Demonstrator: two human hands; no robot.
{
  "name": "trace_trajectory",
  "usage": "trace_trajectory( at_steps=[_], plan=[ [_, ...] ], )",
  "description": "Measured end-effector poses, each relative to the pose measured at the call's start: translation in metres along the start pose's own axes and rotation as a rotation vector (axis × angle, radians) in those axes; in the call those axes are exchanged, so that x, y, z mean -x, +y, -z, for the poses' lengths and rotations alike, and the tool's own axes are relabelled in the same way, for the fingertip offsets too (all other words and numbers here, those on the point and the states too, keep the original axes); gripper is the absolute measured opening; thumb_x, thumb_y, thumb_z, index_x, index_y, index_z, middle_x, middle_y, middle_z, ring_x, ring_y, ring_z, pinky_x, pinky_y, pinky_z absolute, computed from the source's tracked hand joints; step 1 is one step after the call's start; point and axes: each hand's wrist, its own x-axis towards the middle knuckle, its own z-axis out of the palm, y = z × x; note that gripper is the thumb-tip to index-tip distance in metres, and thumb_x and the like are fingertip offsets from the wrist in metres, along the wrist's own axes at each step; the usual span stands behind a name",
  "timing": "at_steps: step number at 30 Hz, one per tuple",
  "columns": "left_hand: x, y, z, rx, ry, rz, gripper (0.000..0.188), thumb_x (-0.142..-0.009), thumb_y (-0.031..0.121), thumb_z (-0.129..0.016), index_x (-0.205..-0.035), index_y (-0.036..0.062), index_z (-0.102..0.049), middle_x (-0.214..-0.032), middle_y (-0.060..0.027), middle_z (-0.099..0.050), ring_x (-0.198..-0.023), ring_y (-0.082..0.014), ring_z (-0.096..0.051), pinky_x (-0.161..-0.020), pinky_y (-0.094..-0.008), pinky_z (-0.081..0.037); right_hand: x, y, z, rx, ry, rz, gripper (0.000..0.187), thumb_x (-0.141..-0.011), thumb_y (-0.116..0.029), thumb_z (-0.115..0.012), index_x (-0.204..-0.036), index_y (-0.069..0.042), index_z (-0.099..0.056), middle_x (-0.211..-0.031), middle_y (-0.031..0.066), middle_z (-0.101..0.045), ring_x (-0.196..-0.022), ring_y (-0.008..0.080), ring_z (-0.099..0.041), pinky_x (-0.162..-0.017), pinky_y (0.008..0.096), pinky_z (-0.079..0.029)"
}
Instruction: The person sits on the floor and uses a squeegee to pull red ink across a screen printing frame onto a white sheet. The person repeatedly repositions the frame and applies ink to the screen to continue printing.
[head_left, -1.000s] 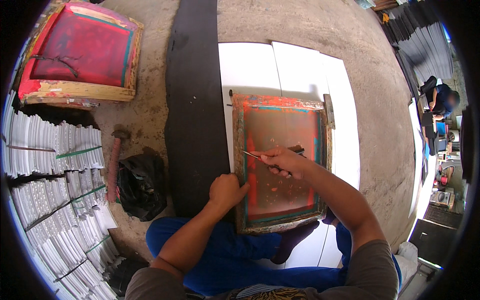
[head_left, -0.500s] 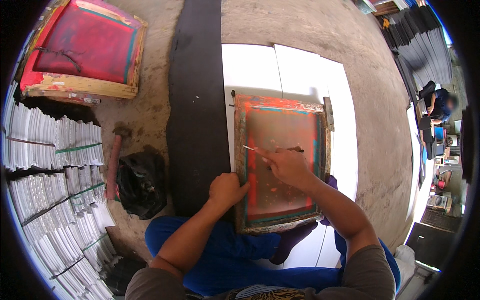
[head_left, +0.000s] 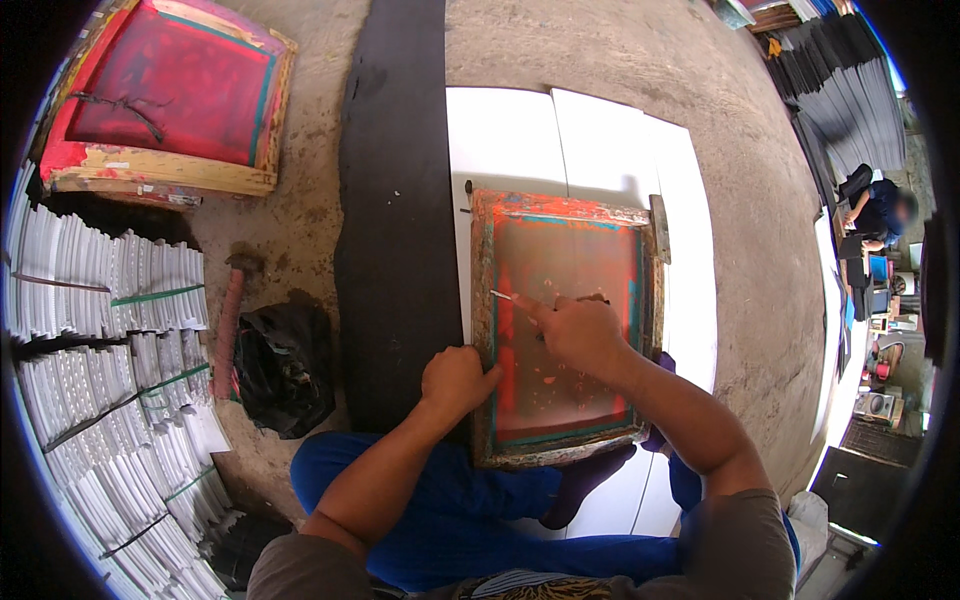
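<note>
In front of me a screen-printing frame (head_left: 483, 260), its worn wood stained orange and teal, lies on white sheets. Its brownish mesh (head_left: 560, 245) carries orange marks and specks. My left hand (head_left: 456, 378) is closed round the left side of the frame, thumb on the inner edge. Over the mesh, my right hand (head_left: 580, 335) grips a slim tool (head_left: 502, 294) with a pale, thin tip pointing to the frame's left side; a dark end shows behind the fingers. Most of the tool is hidden in the hand, and its exact kind I cannot tell.
A dark strip (head_left: 390, 200) runs along the left of the white sheets (head_left: 505, 130). Farther left are a pink-red screen frame (head_left: 180, 85), tied paper stacks (head_left: 100, 285), a reddish rod (head_left: 228, 330) and a black plastic bag (head_left: 285, 370). Another person (head_left: 880, 215) sits at the far right.
My right hand and the tool have shifted very slightly to the right over the mesh. My left hand keeps its hold on the frame.
</note>
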Motion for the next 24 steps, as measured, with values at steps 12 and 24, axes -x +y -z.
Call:
trace_trajectory(
  at_steps=[12,24],
  plan=[
    [0.002,-0.001,-0.004,-0.026,0.047,-0.015,0.053,-0.084,0.049,-0.072,-0.079,-0.0044,-0.073,-0.076,-0.0243,-0.07,-0.073,-0.0395,-0.072,-0.068,-0.0483,-0.058,-0.006,-0.014,0.023,0.065,-0.107,0.091,0.051,-0.09,-0.021,-0.064,-0.139,-0.012,-0.054,-0.087,0.0198,-0.068,-0.071,0.0377,-0.071,-0.057,0.0499,-0.056],
    [0.002,-0.001,-0.006,0.021,0.081,-0.021,0.051,-0.085,0.046,-0.073,-0.081,-0.0048,-0.074,-0.077,-0.0249,-0.071,-0.074,-0.0404,-0.072,-0.068,-0.0495,-0.058,-0.012,-0.002,0.027,-0.038,-0.237,-0.002,0.05,-0.097,-0.017,-0.056,-0.146,-0.024,-0.052,-0.088,0.019,-0.068,-0.085,0.0348,-0.07,-0.073,0.0507,-0.054]
  ],
)
